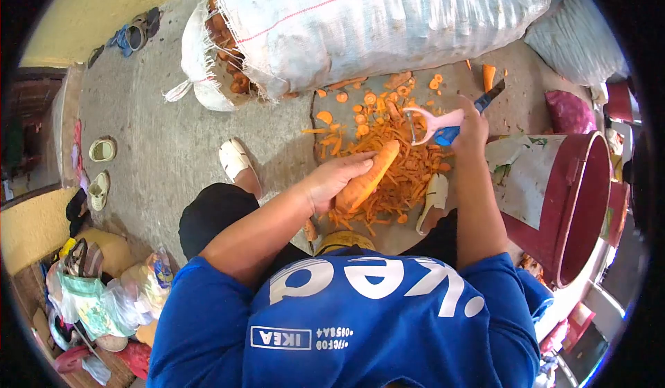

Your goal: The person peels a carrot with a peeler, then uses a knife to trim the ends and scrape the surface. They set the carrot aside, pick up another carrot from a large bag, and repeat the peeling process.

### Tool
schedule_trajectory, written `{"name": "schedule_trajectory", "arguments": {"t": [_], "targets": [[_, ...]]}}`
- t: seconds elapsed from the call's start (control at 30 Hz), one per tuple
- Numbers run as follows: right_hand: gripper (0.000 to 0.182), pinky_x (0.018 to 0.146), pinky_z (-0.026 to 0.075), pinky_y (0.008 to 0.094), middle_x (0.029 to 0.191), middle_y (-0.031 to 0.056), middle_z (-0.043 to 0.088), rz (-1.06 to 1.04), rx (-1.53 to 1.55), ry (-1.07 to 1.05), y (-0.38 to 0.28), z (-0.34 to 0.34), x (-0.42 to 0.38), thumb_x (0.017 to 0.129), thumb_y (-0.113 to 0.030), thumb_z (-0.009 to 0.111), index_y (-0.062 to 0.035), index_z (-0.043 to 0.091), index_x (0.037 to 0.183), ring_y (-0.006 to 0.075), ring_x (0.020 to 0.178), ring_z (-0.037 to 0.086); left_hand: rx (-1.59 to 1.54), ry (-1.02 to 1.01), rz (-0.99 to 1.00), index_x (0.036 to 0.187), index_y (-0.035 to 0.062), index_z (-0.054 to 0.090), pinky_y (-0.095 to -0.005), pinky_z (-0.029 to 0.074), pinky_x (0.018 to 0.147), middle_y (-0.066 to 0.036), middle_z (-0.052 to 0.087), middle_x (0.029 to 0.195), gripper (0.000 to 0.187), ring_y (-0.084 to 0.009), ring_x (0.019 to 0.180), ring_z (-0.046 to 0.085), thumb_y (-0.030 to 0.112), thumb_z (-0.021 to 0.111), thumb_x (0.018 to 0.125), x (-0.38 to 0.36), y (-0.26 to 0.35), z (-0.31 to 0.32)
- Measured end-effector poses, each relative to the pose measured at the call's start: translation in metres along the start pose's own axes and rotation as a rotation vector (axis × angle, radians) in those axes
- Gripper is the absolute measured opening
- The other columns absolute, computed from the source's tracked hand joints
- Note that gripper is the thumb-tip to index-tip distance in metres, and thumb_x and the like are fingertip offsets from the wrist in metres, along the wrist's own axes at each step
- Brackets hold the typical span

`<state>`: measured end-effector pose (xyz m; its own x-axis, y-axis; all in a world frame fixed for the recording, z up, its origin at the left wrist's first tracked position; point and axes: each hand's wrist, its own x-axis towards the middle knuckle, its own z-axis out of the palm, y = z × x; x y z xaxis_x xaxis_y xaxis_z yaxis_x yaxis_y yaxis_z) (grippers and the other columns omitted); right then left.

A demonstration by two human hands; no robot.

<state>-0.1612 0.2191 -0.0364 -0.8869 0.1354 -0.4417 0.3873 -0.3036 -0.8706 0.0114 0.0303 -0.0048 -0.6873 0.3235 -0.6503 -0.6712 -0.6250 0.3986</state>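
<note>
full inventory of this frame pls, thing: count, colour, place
carrot: 1, orange, held at centre
peeler: 1, pink, above the peel pile
knife: 1, blue handle, alongside the peeler
peels and carrot ends: many, orange, on the floor ahead
sack: 1, white, top, open end spilling carrots
bucket: 1, dark red, at the right, tilted
loose footwear: several, pale, on the floor at left
bags: heap, mixed colours, lower left
apron: 1, blue, white lettering, bottom
left hand: grips the carrot
right hand: grips the peeler and knife
</note>
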Motion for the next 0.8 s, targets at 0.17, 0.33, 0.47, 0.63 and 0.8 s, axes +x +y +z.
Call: {"name": "schedule_trajectory", "arguments": {"t": [0.17, 0.33, 0.47, 0.63, 0.8], "targets": [[0.012, 0.041, 0.034, 0.0241, 0.056, -0.0011, 0.043, 0.164, -0.118, -0.346, 0.01, 0.03, -0.081, 0.066, -0.007, 0.057, -0.0072, 0.046, 0.067, 0.0101, 0.048, 0.044, -0.1, -0.039, -0.121, 0.103, 0.004, 0.045, -0.027, 0.047, 0.057, -0.009, 0.053, 0.084, 0.033, -0.0159, 0.067, 0.054, 0.029, 0.04, 0.082, 0.005, 0.0, -0.012], [0.013, 0.042, 0.033, 0.0255, 0.056, -0.0009, 0.043, 0.14, -0.233, -0.074, 0.01, 0.035, -0.06, 0.066, -0.006, 0.058, -0.008, 0.046, 0.063, 0.0098, 0.047, 0.041, -0.081, 0.057, -0.07, 0.101, 0.0053, 0.045, -0.0279, 0.047, 0.055, -0.008, 0.053, 0.079, 0.032, -0.0155, 0.064, 0.053, 0.031, 0.041, 0.082, 0.011, -0.011, -0.011], [0.009, 0.044, 0.037, 0.0275, 0.059, 0.0011, 0.042, 0.025, -0.059, 0.024, -0.007, 0.007, -0.011, 0.069, -0.007, 0.052, -0.0054, 0.043, 0.067, 0.0109, 0.048, 0.043, -0.048, 0.089, -0.081, 0.101, 0.0073, 0.046, -0.0313, 0.047, 0.057, -0.007, 0.053, 0.078, 0.032, -0.0156, 0.065, 0.053, 0.032, 0.042, 0.081, 0.003, -0.005, -0.003], [0.01, 0.04, 0.033, 0.0243, 0.055, -0.0017, 0.041, 0.209, -0.205, -0.379, 0.01, 0.036, -0.084, 0.068, -0.006, 0.055, -0.0072, 0.045, 0.068, 0.0092, 0.045, 0.041, -0.211, 0.062, -0.132, 0.102, 0.0065, 0.046, -0.0327, 0.047, 0.06, -0.006, 0.053, 0.083, 0.034, -0.0149, 0.07, 0.053, 0.033, 0.043, 0.08, 0.011, -0.003, 0.002], [0.013, 0.044, 0.038, 0.0282, 0.059, 0.0021, 0.043, 0.002, -0.016, -0.12, 0.02, 0.007, -0.017, 0.068, -0.007, 0.056, -0.0047, 0.044, 0.067, 0.0122, 0.049, 0.045, -0.025, 0.058, -0.044, 0.103, 0.0056, 0.046, -0.0311, 0.046, 0.061, -0.007, 0.052, 0.088, 0.032, -0.0153, 0.072, 0.053, 0.028, 0.045, 0.08, 0.008, -0.009, -0.009]]}}
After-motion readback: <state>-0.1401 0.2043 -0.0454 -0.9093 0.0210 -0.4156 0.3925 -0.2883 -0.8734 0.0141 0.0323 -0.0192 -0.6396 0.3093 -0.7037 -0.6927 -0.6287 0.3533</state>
